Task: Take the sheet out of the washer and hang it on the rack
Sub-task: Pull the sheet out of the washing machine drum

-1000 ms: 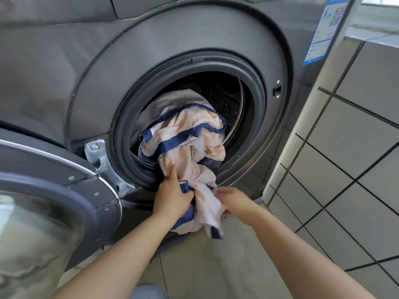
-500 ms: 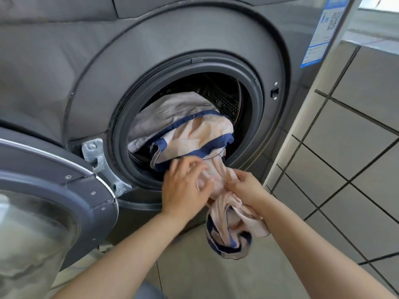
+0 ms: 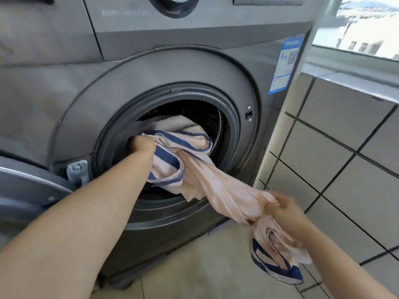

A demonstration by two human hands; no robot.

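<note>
The task is judged to be in its early part: the pale peach cotton sheet with dark blue stripes (image 3: 218, 190) is being drawn out of the grey front-loading washer (image 3: 172, 67), but it is not yet fully taken out. A good part of the cloth is seen lying inside the round drum opening (image 3: 224, 126) of the washer, bunched against its lower half, while a twisted length is being stretched from that opening down to the right of the washer, above the beige floor tiles (image 3: 205, 266). The rest of the sheet must be pulled free, and the hanging is not begun; no rack is shown in the picture. The left hand (image 3: 141, 144) is being held at the left side of the drum opening, with its fingers curled round a striped fold of the sheet, so the cloth is being grasped there. The right hand (image 3: 285, 210) is being held below and to the right of the opening, near the grey tiled wall (image 3: 345, 147) beside the washer; it is clenched round the twisted peach part, and a loose striped end is hanging under it. The open round door (image 3: 28, 190) is seen at the left of the washer.
</note>
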